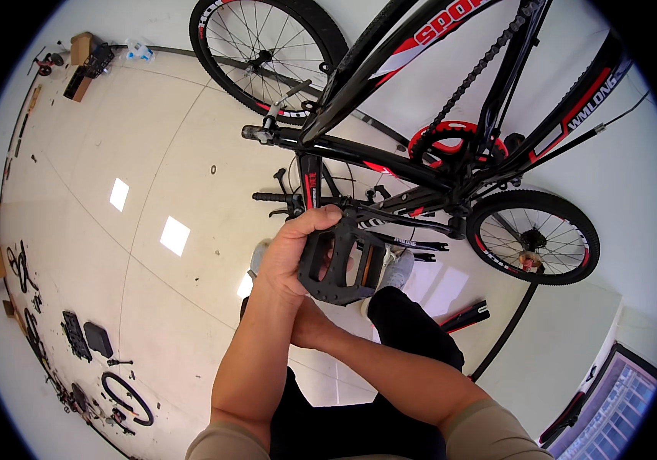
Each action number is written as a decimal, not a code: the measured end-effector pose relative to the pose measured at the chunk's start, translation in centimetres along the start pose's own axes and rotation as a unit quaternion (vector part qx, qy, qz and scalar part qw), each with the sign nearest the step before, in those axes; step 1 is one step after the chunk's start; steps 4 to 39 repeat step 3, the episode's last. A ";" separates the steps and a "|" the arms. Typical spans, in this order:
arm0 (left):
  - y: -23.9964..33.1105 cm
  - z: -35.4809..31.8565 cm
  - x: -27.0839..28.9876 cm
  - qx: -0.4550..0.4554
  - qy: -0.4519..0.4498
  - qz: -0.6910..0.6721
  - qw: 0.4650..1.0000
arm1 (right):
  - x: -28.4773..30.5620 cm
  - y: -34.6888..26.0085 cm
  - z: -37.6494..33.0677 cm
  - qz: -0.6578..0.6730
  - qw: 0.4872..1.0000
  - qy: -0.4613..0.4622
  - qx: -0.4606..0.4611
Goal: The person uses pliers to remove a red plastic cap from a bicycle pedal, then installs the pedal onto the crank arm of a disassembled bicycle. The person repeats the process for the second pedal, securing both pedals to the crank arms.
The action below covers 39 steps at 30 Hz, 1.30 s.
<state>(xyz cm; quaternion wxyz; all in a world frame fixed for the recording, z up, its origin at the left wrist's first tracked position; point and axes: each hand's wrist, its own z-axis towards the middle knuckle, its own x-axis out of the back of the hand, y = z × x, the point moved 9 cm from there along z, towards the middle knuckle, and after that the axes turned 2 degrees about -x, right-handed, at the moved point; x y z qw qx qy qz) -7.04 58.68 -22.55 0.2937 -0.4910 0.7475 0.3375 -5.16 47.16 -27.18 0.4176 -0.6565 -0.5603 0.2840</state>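
My left hand (pixel 286 253) is closed around a black bicycle pedal (pixel 340 264), with the thumb along its upper edge. The pedal's upper end lies by a black crank arm (pixel 413 220); I cannot tell whether the two are joined. Below and behind my left wrist is my right hand (pixel 311 326); its fingers are hidden. Beyond the pedal stands a black bicycle frame (pixel 390 65) with red and white markings. A red-and-black chainring (pixel 428 146) and a chain (pixel 482 65) are on it.
Two loose-looking wheels, one with a black tyre (pixel 328 31) and one with a cassette (pixel 532 239), rest near the white wall. Handlebars (pixel 274 197) lie under the frame. Tool cases (pixel 98 339), a curved black part (pixel 117 391) and boxes (pixel 79 83) sit on the left floor.
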 end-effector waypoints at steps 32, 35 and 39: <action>-0.3 -0.6 -1.5 0.023 0.008 -0.004 1.000 | -0.2 0.1 0.1 -0.013 1.000 -0.003 0.018; -0.3 -0.6 -1.5 0.023 0.008 -0.004 1.000 | -0.2 0.1 0.1 -0.013 1.000 -0.003 0.018; -0.3 -0.6 -1.5 0.023 0.008 -0.004 1.000 | -0.2 0.1 0.1 -0.013 1.000 -0.003 0.018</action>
